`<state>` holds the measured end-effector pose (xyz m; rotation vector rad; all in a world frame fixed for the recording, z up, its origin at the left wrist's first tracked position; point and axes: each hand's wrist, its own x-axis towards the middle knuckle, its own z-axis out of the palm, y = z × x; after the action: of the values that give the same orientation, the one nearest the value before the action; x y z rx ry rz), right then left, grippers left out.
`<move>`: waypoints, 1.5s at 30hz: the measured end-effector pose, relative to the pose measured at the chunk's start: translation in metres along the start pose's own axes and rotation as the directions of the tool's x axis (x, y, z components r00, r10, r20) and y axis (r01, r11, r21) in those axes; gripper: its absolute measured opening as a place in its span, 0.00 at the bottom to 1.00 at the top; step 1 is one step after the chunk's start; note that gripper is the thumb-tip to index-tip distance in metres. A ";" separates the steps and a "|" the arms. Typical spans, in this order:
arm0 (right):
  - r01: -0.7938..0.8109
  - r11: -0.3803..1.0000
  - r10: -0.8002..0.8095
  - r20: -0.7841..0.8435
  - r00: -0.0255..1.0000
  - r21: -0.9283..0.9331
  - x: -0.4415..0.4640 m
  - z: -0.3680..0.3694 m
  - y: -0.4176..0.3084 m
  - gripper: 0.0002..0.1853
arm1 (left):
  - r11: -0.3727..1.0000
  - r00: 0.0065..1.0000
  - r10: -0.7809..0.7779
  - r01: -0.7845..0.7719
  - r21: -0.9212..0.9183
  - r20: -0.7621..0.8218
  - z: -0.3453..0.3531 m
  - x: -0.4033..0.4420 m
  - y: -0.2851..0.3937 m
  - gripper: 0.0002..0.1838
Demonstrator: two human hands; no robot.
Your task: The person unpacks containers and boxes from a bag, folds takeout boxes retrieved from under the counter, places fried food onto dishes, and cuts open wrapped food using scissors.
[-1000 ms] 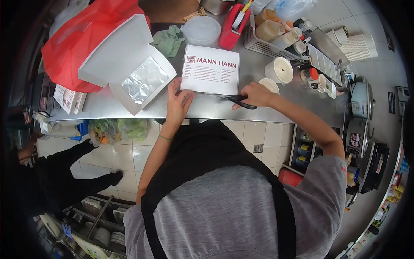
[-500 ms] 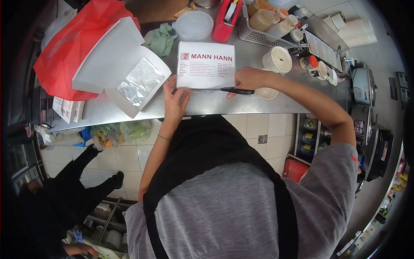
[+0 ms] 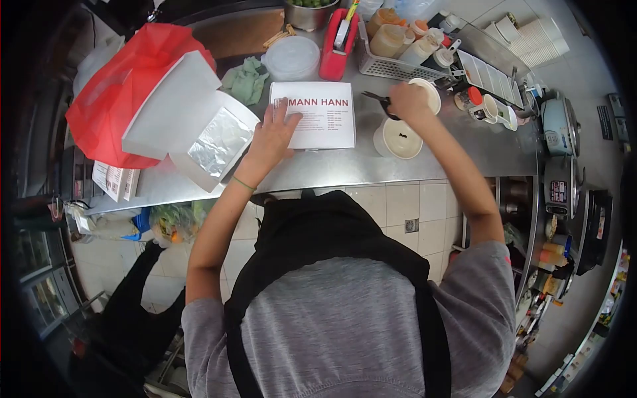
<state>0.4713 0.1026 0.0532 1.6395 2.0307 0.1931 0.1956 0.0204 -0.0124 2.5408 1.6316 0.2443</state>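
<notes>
My left hand (image 3: 272, 137) lies with spread fingers on the left part of a closed white box (image 3: 325, 123) printed MANN HANN. To the right of the box, my right hand (image 3: 408, 105) is closed on black scissors (image 3: 379, 101), whose blades point left, above the counter. Two round white tubs stand by that hand: one tub (image 3: 398, 140) just below it, the other tub (image 3: 430, 96) partly hidden behind it. On the left an open white box (image 3: 232, 139) holds a foil-covered item (image 3: 219, 142).
A red bag (image 3: 133, 99) sits behind the open box. Along the back of the steel counter (image 3: 332, 166) are a green cloth (image 3: 245, 81), a clear round container (image 3: 292, 58), a red tape dispenser (image 3: 337, 50) and a bottle basket (image 3: 398, 68). A person in black (image 3: 133, 305) is at lower left.
My right hand has lifted the scissors from the printed box's front edge and moved up and right. My left hand has moved from the box's corner onto its top, fingers spread.
</notes>
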 end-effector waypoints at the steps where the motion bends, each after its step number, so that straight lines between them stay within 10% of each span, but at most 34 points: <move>1: -0.026 0.998 0.026 -0.013 1.000 0.060 0.007 0.008 -0.006 0.12 | 1.000 1.000 0.011 -0.010 0.009 -0.004 0.000 0.002 -0.001 0.37; 11: -0.024 0.938 0.101 -0.205 0.974 0.345 0.040 0.057 -0.029 0.10 | 0.919 0.897 0.341 -0.382 -0.102 -0.281 -0.050 0.025 -0.035 0.21; 14: -0.002 0.917 0.112 -0.251 0.962 0.400 0.050 0.061 -0.040 0.10 | 0.929 0.880 0.243 -0.332 -0.163 -0.408 -0.068 0.059 -0.051 0.17; 16: 0.027 0.910 0.092 -0.264 0.960 0.414 0.058 0.066 -0.043 0.10 | 0.836 0.910 -0.075 -0.166 -0.523 -0.408 -0.074 0.089 -0.060 0.17; 25: 0.142 0.665 0.159 -0.324 0.933 0.733 -0.017 0.043 -0.070 0.08 | 0.671 0.782 -0.526 0.140 -0.728 -0.334 0.001 0.201 -0.106 0.32; 33: 0.488 0.548 0.236 -0.685 0.689 0.679 0.017 0.028 -0.088 0.27 | 0.681 0.746 -0.484 -0.007 -0.733 -0.457 -0.032 0.151 -0.065 0.39; 35: 0.441 0.548 0.250 -0.642 0.725 0.711 0.032 0.024 -0.076 0.26 | 0.866 0.576 -0.344 -0.111 -0.487 -0.742 -0.038 0.117 -0.053 0.36; 38: 0.338 0.533 0.278 -0.538 0.796 0.776 0.027 0.009 -0.057 0.22 | 0.960 0.662 -0.142 -0.087 -0.264 -0.735 -0.019 0.068 -0.053 0.29; 40: 0.268 0.529 0.176 -0.413 0.894 0.805 0.020 0.010 -0.052 0.19 | 0.990 0.938 -0.056 0.007 -0.143 -0.343 -0.010 0.047 -0.048 0.22; 45: 0.226 0.588 0.010 -0.286 0.958 0.777 0.004 0.040 -0.074 0.15 | 0.984 0.942 -0.153 0.118 -0.131 -0.297 0.019 0.042 -0.048 0.15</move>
<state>0.4250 0.0793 -0.0139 2.0514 2.6349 -0.7271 0.1737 0.0787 -0.0370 2.3865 1.8290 0.7278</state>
